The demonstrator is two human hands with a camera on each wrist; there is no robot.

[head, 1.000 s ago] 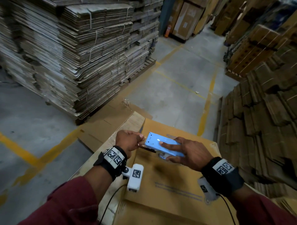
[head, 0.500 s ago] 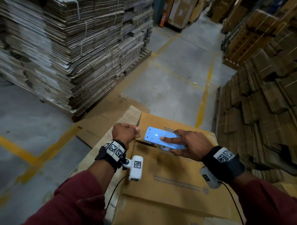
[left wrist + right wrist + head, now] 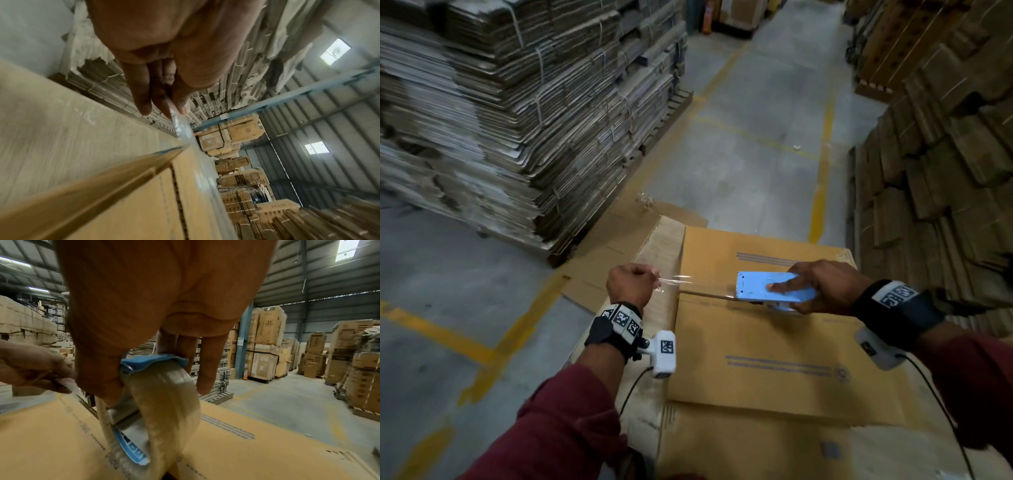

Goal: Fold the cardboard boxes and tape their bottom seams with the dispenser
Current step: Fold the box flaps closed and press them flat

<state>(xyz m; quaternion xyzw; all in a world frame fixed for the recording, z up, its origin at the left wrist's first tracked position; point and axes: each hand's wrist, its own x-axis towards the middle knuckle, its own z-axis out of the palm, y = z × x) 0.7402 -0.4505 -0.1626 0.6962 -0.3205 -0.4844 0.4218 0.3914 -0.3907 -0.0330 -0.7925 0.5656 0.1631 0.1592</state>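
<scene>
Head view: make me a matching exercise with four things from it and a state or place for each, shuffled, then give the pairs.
Things:
1. left hand
2. right hand
3. tape
4. box

States:
A. lies under both hands, flaps closed
B. grips the blue dispenser
C. stretched clear between hand and dispenser
D. pinches the tape's loose end

Pairs: 1-D, 2-B, 3-C, 4-A

A left hand (image 3: 628, 286) pinches the end of a clear tape (image 3: 677, 280) strip in curled fingers. The strip stretches from those fingers across to a blue dispenser (image 3: 774, 287), gripped by the right hand (image 3: 825, 291), index finger lying along its top. Beneath both hands lies a brown box (image 3: 774, 370).
</scene>
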